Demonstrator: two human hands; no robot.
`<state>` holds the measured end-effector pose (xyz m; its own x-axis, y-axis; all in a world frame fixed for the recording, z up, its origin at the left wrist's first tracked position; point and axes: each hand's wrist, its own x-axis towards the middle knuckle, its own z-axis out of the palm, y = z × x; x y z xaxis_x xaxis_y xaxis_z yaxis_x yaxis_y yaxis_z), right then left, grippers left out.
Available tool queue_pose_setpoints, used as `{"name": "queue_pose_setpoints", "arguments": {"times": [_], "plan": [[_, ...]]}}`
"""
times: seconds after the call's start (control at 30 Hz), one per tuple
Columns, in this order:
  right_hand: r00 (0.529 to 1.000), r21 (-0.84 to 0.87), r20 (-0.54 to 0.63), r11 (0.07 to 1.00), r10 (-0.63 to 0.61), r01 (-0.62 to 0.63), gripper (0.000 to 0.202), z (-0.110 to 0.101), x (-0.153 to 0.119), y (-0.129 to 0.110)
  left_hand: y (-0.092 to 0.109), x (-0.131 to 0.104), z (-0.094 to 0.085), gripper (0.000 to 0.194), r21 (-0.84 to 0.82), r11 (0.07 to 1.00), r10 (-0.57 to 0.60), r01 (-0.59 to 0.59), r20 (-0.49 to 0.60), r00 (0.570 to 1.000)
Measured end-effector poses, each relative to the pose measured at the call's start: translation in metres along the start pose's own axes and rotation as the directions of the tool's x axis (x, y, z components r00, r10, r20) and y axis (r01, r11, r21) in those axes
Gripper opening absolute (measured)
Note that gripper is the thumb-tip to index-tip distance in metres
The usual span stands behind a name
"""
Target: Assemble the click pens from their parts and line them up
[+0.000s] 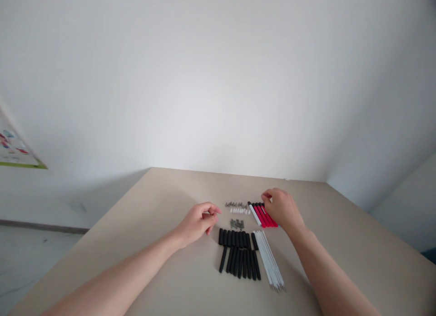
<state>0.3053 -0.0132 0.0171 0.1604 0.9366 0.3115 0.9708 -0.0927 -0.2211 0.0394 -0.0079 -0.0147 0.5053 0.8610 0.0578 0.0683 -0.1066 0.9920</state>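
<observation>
My left hand [201, 219] hovers at the left of the small parts, fingers loosely curled and thumb apart, with nothing visible in it. My right hand [281, 209] is over the red pen barrels [264, 216], its fingertips pinched near their black ends; whatever they hold is hidden. A white barrel with a black end [255, 214] lies left of the red ones. Springs [237, 224], small white pieces [240, 211] and small metal parts [235, 204] lie between my hands. Nearer me are short black tubes [235, 238], longer black tubes [241, 263] and slim white pen refills [268, 259].
The parts lie in groups on a beige table [170, 193]. Its far edge meets a white wall [218, 102], with another wall [395, 170] at the right. A picture board [17, 147] hangs at the far left, above the floor [27, 257].
</observation>
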Motion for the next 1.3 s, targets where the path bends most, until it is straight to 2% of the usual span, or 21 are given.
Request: {"name": "queue_pose_setpoints", "arguments": {"times": [0.17,0.33,0.53,0.83,1.2,1.3], "plan": [[0.959,-0.111,0.045,0.955,0.281,-0.274,0.026,-0.005,0.003,0.021,-0.001,0.000,-0.001,0.022,0.027,1.000,-0.008,0.008,0.009,1.000],[0.911,-0.170,0.139,0.915,0.389,-0.365,0.026,-0.002,0.005,0.043,-0.004,0.001,-0.001,0.023,0.046,0.999,-0.005,0.004,0.026,1.000],[0.889,-0.189,0.195,0.906,0.413,-0.379,0.025,0.006,0.006,0.056,-0.002,0.000,-0.002,0.026,0.135,0.991,-0.020,0.014,0.044,0.999],[0.885,-0.228,0.224,0.905,0.408,-0.359,0.029,0.009,0.007,0.056,-0.001,-0.001,0.000,0.021,0.201,0.979,0.004,-0.018,0.067,0.998],[0.888,-0.225,0.220,0.906,0.404,-0.357,0.027,0.010,0.004,0.057,0.001,-0.002,-0.002,0.019,0.268,0.962,0.020,-0.045,0.092,0.996],[0.904,-0.205,0.188,0.916,0.383,-0.345,0.024,0.007,0.003,0.057,0.001,-0.003,-0.002,0.020,0.284,0.958,0.018,-0.045,0.097,0.995]]}}
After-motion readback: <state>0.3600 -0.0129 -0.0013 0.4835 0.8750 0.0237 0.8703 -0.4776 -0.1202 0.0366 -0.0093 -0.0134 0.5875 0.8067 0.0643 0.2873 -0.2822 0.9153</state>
